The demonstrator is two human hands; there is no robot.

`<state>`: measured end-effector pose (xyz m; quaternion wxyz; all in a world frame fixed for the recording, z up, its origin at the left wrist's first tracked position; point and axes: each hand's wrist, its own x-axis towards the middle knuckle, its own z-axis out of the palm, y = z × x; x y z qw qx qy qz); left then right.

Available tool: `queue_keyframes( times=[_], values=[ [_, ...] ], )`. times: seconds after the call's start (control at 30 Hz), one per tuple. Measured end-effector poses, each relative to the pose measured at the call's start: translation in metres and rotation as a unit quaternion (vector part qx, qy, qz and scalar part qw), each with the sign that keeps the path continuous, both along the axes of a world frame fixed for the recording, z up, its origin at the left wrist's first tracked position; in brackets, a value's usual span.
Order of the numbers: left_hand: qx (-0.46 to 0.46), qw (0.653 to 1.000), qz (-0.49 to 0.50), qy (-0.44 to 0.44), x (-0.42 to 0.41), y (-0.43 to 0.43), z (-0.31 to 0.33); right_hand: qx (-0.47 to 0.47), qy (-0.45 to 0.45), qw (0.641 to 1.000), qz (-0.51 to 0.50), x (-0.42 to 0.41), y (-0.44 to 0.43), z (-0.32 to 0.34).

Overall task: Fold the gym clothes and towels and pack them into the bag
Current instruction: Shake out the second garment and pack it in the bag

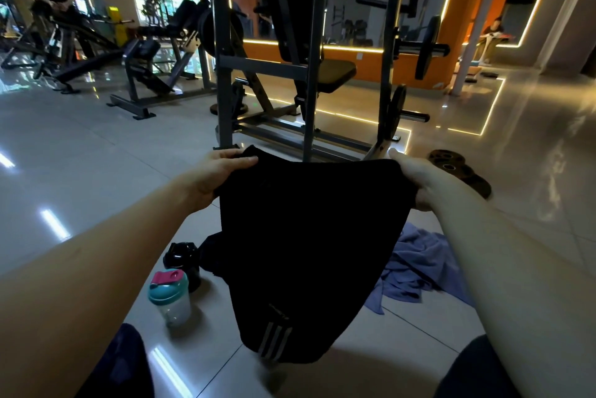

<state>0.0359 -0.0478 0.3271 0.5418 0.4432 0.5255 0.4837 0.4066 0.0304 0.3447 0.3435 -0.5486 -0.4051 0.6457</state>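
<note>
I hold up a pair of black gym shorts [309, 236] with three grey stripes near the hem. My left hand [219, 175] grips the waistband's left corner, and my right hand [422, 181] grips its right corner. The shorts hang in the air above the tiled floor. A crumpled blue towel [419, 265] lies on the floor behind and to the right of the shorts. More dark fabric [213, 252] lies on the floor behind the shorts, partly hidden. No bag is clearly visible.
A shaker bottle with a teal and pink lid [169, 296] stands on the floor at lower left, a black bottle [182, 257] behind it. Weight plates [458, 172] lie at right. A weight machine [306, 75] stands ahead. A person stands at far left.
</note>
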Motion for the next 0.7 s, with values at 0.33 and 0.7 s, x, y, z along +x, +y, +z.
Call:
queue_keyframes(
  times=[0.33, 0.7],
  values=[
    [0.006, 0.990, 0.132, 0.041, 0.000, 0.005, -0.010, 0.094, 0.058, 0.973, 0.203, -0.009, -0.010, 0.002],
    [0.023, 0.988, 0.153, 0.020, -0.018, -0.001, -0.009, 0.250, -0.032, 0.939, 0.235, -0.007, 0.002, -0.005]
  ],
)
